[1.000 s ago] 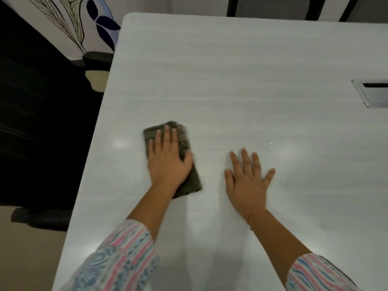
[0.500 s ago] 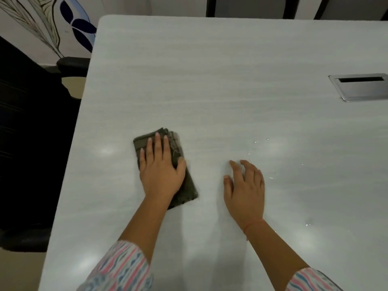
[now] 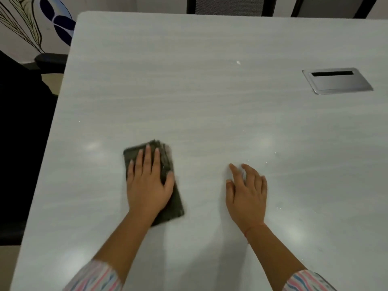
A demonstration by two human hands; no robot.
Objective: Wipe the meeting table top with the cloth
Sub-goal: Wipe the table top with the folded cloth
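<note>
- Black chair (image 3: 25, 127): stands left of the desk (image 3: 189, 91), beyond its edge.
- Left hand (image 3: 148, 185): fingers straight and slightly spread, palm flat, pressing on the cloth (image 3: 175, 208).
- Cloth: dark and folded, lying on the near-left part of the desk under that hand.
- Right hand (image 3: 246, 194): right of the cloth and apart from it; fingers loosely bent, resting on the bare desk, holding nothing.
- White scrap (image 3: 238, 63): farther back, mid-desk.
- Metal cable hatch (image 3: 340, 82): set into the desk, far right.
</note>
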